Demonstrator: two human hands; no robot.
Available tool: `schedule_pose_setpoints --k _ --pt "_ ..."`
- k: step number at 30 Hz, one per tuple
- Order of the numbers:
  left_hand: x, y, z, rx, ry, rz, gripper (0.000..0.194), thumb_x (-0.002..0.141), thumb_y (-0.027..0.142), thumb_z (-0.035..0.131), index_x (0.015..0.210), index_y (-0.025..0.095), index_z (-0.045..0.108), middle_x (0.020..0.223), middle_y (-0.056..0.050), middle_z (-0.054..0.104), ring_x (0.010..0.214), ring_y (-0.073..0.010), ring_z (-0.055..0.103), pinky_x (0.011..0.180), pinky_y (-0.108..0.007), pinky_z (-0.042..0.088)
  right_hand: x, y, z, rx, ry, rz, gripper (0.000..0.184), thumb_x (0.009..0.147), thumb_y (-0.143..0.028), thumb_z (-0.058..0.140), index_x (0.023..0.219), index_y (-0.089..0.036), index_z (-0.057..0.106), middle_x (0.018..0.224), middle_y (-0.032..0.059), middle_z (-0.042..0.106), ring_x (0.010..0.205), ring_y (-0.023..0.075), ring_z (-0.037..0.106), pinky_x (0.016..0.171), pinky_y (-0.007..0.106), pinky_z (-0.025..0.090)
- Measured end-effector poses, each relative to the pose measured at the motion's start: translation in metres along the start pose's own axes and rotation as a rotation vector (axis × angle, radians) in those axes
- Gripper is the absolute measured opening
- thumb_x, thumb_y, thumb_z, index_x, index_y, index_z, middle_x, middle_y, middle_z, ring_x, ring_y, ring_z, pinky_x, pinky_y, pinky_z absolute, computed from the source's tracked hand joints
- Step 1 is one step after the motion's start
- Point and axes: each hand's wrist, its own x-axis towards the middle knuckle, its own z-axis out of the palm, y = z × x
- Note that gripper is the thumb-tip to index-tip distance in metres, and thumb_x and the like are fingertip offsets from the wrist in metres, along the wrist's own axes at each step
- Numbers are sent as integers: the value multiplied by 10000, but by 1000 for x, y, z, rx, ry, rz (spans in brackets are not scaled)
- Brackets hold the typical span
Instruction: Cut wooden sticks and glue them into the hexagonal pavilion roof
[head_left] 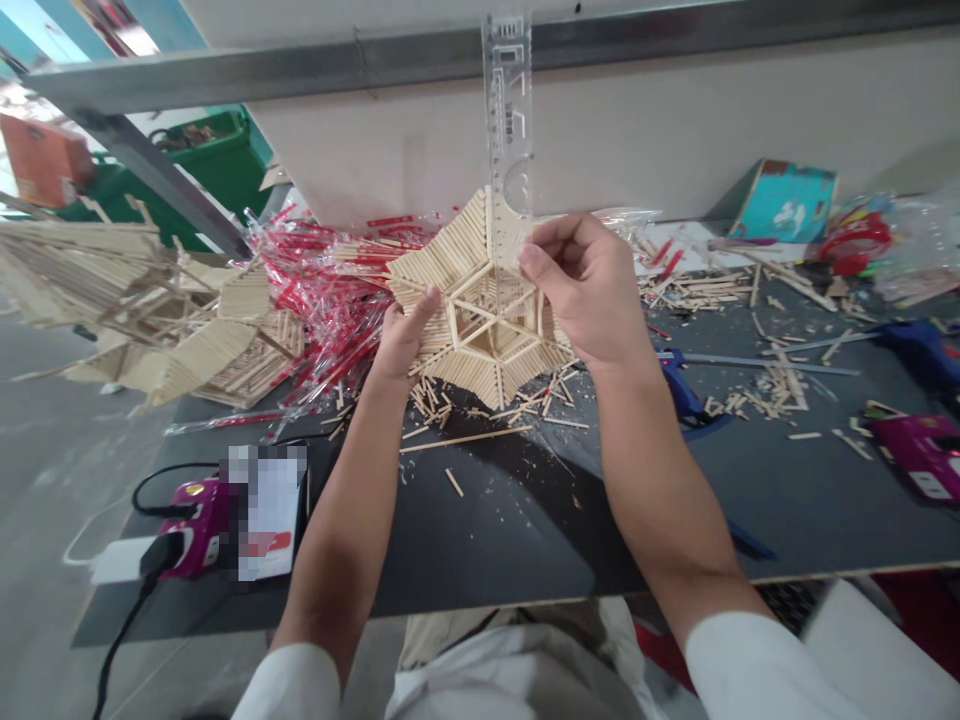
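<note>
Dark grey worktop (517, 565): littered, so anything set down could rock on scraps. Big stick construction (206, 350) at 9 o'clock, ends poking out; a swing of your left arm could snag and snap them. Heap of red-printed wrappers (322, 290) between it and your left hand (405, 340); film could catch on a star point. Star-shaped stick model (497, 318) is dead centre, facing you; can't tell if its bottom touches the worktop. Left hand grips its 9 o'clock edge, thumb in front: too hard a squeeze could pop a thin slat. Clear plastic ruler (510, 120) stands toward 12 o'clock, lower end over the hexagonal frame. Right hand (589, 285) pinches it at 1 o'clock, thumb against fingers; can't tell if the pinch takes in the model too. If it slackens, the ruler could slide, tilt or knock the struts. Blue-bodied tool with a long rod (680, 385) at 4 o'clock, by your right forearm: a bump may shove it. Stick offcuts (435, 405) at 7 o'clock: could lodge between slats if the model drops onto them
</note>
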Motion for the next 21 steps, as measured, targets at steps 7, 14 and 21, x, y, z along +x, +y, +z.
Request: schedule_pose_setpoints --k 7,14,21 --pt "0 0 -1 10 -6 -2 572 756 570 904 1109 152 734 1058 -137 797 1116 -372 778 925 -408 689 0 -1 -1 -19 -21 3 392 911 -630 742 1087 -292 649 988 52 698 1121 276 711 981 507 652" --pt "0 -1 -1 31 -7 16 560 784 577 881 1109 146 736 1043 -137 798 1145 -371 769 947 -398 679 0 -2 -1 2 -6 -7 384 904 -631 748 1043 -287 647 968 45 695 1052 268 724 954 513 656" --pt "-1 1 1 33 -1 11 562 763 575 893 1110 163 735 1021 -117 803 1155 -381 765 930 -422 688 0 -2 0 -10 -10 -15 417 899 -677 723 1038 -294 635 952 43 688 1016 260 717 904 492 653"
